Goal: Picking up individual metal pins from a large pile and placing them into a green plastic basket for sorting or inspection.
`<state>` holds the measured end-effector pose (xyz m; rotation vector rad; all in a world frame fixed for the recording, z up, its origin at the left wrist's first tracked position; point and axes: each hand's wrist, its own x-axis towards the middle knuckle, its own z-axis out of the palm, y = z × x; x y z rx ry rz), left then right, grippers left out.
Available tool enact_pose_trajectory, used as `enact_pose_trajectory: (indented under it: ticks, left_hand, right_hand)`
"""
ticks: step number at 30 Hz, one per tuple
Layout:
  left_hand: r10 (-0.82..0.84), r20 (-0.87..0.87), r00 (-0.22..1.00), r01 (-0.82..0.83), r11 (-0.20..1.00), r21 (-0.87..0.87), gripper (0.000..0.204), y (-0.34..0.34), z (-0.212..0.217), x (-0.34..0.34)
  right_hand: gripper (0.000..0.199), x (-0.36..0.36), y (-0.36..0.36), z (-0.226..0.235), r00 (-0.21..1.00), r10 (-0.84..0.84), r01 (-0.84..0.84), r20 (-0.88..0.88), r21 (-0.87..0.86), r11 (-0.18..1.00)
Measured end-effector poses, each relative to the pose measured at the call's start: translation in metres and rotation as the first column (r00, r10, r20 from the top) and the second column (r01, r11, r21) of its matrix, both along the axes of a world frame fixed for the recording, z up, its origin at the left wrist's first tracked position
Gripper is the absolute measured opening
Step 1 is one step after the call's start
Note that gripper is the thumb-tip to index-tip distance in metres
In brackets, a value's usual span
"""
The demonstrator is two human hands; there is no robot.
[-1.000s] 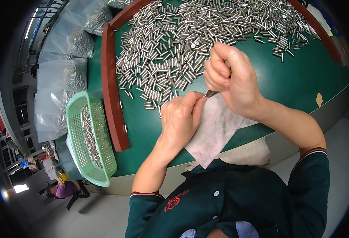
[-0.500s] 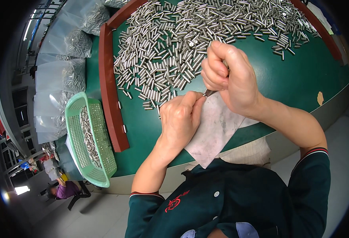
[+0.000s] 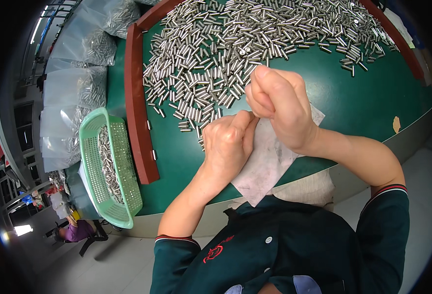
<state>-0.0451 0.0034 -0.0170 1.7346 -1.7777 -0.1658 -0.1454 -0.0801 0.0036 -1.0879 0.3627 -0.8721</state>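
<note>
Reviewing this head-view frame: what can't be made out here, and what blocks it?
- What the right hand pinches: hidden inside its curled fingers.
- Left hand fingertips: tucked under the right hand, over the grey wiping cloth.
- Heap of small silver metal cylinders: cut off by the top edge.
- Clear plastic bags of parts: contents blurred near the left rim.
- Green plastic basket: its far wall hides part of the load.

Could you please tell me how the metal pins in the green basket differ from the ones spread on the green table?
The pins in the green basket lie bunched in a narrow row along its bottom; the pins on the table are scattered wide at all angles. The basket holds few; the green table bears far more. The basket's lie left of the red rail, away from both hands; the table's lie near them. Both are short, shiny cylinders.
</note>
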Motion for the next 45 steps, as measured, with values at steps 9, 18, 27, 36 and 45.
enact_pose_trajectory:
  ticks: [9,18,27,36,45]
  left_hand:
    - [0.162,-0.311,0.936,-0.107,0.977,0.186,0.007,0.002,0.018,0.0]
    - [0.064,-0.954,-0.294,0.289,0.957,-0.025,0.012,0.008,0.019,0.043]
    - [-0.006,-0.991,-0.13,-0.031,1.0,-0.002,0.024,0.013,0.03,0.075]
    - [0.257,-0.786,0.563,-0.174,0.966,0.192,0.018,0.031,0.038,0.068]
    - [0.246,-0.197,0.949,-0.186,0.942,0.278,0.01,0.044,0.027,0.038]
  right_hand:
    - [0.036,-0.005,-0.011,-0.002,0.992,0.104,-0.113,0.076,0.131,0.985]
    - [0.036,-0.01,0.015,-0.004,0.996,0.032,0.009,0.084,-0.439,0.899]
    - [0.033,0.0,0.033,-0.008,0.966,0.255,-0.189,0.039,-0.568,0.801]
    - [0.038,0.024,0.028,0.021,0.984,0.089,-0.112,-0.154,-0.146,0.983]
    - [0.037,0.021,-0.008,0.008,0.971,-0.012,0.063,0.24,-0.205,0.977]
